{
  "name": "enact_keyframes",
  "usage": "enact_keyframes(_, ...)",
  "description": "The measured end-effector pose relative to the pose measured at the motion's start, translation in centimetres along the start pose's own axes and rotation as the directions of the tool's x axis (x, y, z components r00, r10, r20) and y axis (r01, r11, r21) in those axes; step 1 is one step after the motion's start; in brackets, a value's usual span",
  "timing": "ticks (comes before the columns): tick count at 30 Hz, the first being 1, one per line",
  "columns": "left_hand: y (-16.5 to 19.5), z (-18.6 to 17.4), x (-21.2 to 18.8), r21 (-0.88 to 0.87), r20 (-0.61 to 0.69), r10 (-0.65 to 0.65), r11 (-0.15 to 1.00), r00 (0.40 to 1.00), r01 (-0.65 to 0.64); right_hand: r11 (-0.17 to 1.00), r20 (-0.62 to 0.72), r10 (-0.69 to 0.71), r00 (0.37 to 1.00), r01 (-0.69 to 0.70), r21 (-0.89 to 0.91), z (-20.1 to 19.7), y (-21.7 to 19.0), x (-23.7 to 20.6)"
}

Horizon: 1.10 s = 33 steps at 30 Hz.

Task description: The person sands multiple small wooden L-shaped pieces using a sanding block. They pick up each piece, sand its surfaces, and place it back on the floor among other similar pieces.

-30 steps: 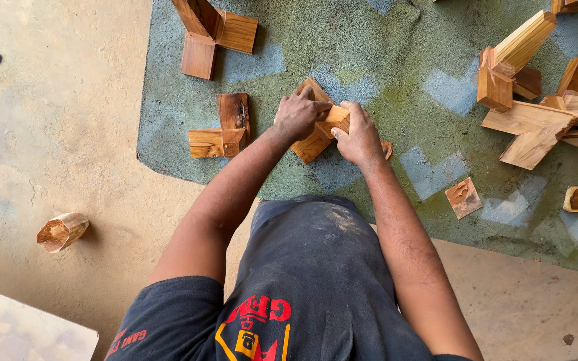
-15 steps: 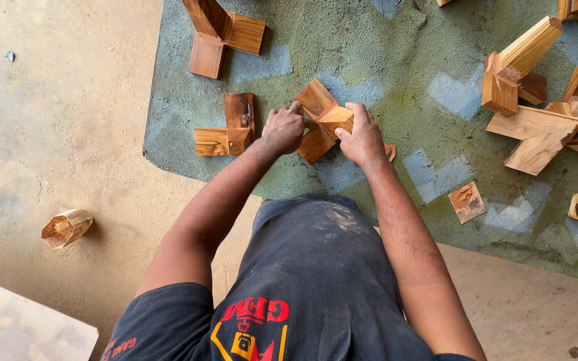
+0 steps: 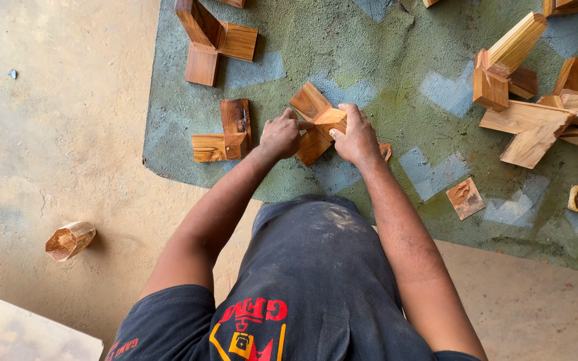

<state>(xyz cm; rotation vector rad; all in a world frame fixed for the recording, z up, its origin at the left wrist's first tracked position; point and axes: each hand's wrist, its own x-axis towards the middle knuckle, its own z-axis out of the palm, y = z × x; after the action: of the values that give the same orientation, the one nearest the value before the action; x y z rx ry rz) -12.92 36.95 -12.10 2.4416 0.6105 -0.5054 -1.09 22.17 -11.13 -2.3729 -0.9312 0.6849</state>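
Observation:
A joined wooden piece [image 3: 316, 124], made of reddish-brown blocks set at angles, lies on a green and blue mat [image 3: 382, 60]. My left hand [image 3: 279, 136] grips its left side with the fingers curled over a lower block. My right hand [image 3: 356, 138] presses on its right side, thumb on the middle block. Part of the piece is hidden under both hands.
An L-shaped wooden joint [image 3: 225, 134] lies just left of my hands and a three-armed one [image 3: 212, 40] sits farther up. A pile of wooden blocks [image 3: 536, 100] is at the right, with a small flat block [image 3: 465, 198] nearer. An octagonal wooden cup [image 3: 69, 241] rests on the concrete floor at the left.
The view has shifted slightly. My left hand slid from the top of the piece down to its left side. My right hand stays on the right side.

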Motion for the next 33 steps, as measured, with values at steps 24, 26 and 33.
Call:
enact_keyframes(24, 1.6, 6.7, -1.0, -0.741, -0.007, -0.126, 0.666, 0.992, 0.079, 0.999, -0.038, -0.028, 0.999, 0.029, 0.037, -0.1, -0.3, 0.0)
enact_keyframes(26, 1.2, 6.2, -1.2, -0.757, 0.023, -0.122, 0.646, 0.992, 0.097, 1.0, -0.013, 0.002, 1.0, -0.002, 0.019, -0.2, -0.4, 0.0)
enact_keyframes(33, 3.1, 5.8, -1.3, -0.802, 0.083, -0.244, 0.559, 0.966, 0.21, 0.999, 0.006, 0.044, 0.999, -0.044, -0.007, -0.1, -0.5, 0.0)
